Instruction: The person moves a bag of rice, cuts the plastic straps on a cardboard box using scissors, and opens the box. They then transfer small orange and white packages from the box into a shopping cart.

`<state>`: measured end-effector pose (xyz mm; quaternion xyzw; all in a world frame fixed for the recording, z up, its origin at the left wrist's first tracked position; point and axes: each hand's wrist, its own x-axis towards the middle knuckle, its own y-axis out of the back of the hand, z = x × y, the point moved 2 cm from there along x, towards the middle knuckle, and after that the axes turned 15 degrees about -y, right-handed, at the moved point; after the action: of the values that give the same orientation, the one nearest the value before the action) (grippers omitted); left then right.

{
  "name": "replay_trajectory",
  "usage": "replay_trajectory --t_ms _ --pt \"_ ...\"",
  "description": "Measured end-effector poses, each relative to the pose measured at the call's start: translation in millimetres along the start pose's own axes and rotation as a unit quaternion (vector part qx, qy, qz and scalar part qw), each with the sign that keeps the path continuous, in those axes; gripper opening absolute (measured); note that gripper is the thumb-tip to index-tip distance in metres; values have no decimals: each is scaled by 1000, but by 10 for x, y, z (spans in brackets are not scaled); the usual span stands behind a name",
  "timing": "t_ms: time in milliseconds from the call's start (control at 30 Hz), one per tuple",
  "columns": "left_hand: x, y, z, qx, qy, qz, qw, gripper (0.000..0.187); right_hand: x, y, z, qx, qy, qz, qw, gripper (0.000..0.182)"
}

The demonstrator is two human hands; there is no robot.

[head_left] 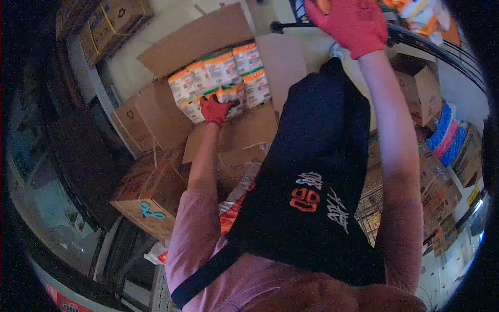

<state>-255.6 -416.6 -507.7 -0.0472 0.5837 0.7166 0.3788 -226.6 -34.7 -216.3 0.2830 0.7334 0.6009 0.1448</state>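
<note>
My left hand (214, 111), in a red glove, reaches into an opened cardboard carton (197, 39). Its fingers are spread against the front of the white and orange packets (214, 73), which have green edges and stand packed in rows. My right hand (356, 26), also in a red glove, is raised at the top edge beside a black metal rail (405, 34). Its fingertips are partly cut off by the frame. A bit of orange shows by them, and I cannot make out what it is. Beyond that hand lie orange and white packages (421, 18).
A strapped carton (115, 23) stands at the upper left. Below the opened carton is another box with teal scissors (152, 210) on it. At the right are an open box (418, 88), blue and pink bundles (448, 136) and more cartons. My black apron (322, 151) hangs in the middle.
</note>
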Motion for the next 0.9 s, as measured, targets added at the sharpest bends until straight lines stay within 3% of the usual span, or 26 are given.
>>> replay_trajectory --t_ms 33,67,167,200,300,367,433,533,700,767,833,900 --pt "-28 75 178 48 13 -8 999 88 1 5 2 -7 -13 -10 1000 26" --pt "-18 58 261 69 -63 20 995 86 5 4 15 -14 -27 -18 999 25" --pt "-115 318 621 58 -128 98 985 86 55 -157 155 -68 5 -23 997 45" --pt "-108 431 651 26 -133 99 986 89 44 -169 176 -56 -1 -31 998 43" --pt "-148 1023 933 52 -215 283 933 86 6 -153 136 -21 -10 -49 998 40" --pt "-175 1737 1277 24 -268 329 905 86 5 -94 127 -5 -8 -53 999 39" --pt "-210 2453 1724 2 -338 383 860 85 -1 -84 147 6 7 -35 999 36" --pt "-210 3277 2552 116 -456 459 753 84 -14 -120 176 55 -9 -36 998 32" --pt "-128 3858 4175 153 -528 553 625 68 7 -53 165 67 14 -16 998 34" --pt "146 3809 4896 188 -523 560 614 60 -60 35 142 74 14 2 997 34" --pt "319 3717 5374 69 -598 559 570 71 -55 -54 185 46 38 9 998 32" --pt "275 3646 5523 75 -595 467 649 73 -29 -222 218 45 62 0 997 32"
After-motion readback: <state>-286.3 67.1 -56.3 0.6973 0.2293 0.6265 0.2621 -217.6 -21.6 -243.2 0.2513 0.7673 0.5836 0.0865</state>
